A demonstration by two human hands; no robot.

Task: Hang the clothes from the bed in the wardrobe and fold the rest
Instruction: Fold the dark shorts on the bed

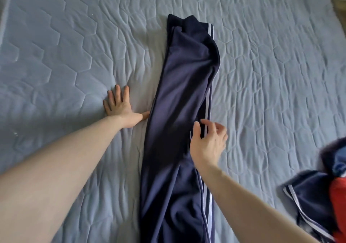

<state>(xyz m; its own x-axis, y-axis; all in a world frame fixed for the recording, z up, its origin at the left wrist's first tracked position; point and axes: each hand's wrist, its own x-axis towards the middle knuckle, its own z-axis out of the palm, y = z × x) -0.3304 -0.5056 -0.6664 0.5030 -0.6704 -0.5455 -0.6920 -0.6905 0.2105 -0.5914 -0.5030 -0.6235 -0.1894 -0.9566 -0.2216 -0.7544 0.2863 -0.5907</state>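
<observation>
Lying lengthwise down the middle of the pale blue quilted bedspread (74, 36), the navy track trousers with white side stripes (179, 102) had been folded into one long narrow band, legs stacked, the striped seam along their right edge. The far end of the trousers was rumpled, with a fold of dark cloth bunched up beside the stripes; the near end ran out of the bottom of the view.

The left hand (119, 106) lay flat on the bedspread just to the left of the trousers, palm down, fingers straight and fanned apart. Its thumb stretched sideways until the tip touched the left edge of the trousers. It held nothing and only pressed on the quilt, which dimpled slightly around it.

The right hand (207, 141) was at the right edge of the trousers, about level with the left hand. Its thumb rested on the dark cloth just inside the stripes, while the fingers (221, 130) were loosely spread and slightly bent over the striped seam and the quilt beyond. The fingers were blurred, so whether they touched the cloth could not be told; nothing was pinched between thumb and fingers.

Well to the right of the trousers, at the lower right edge of the view, lay a heap of other clothes (316, 192): dark navy cloth with white stripes, something red, and a dark furry trim.
</observation>
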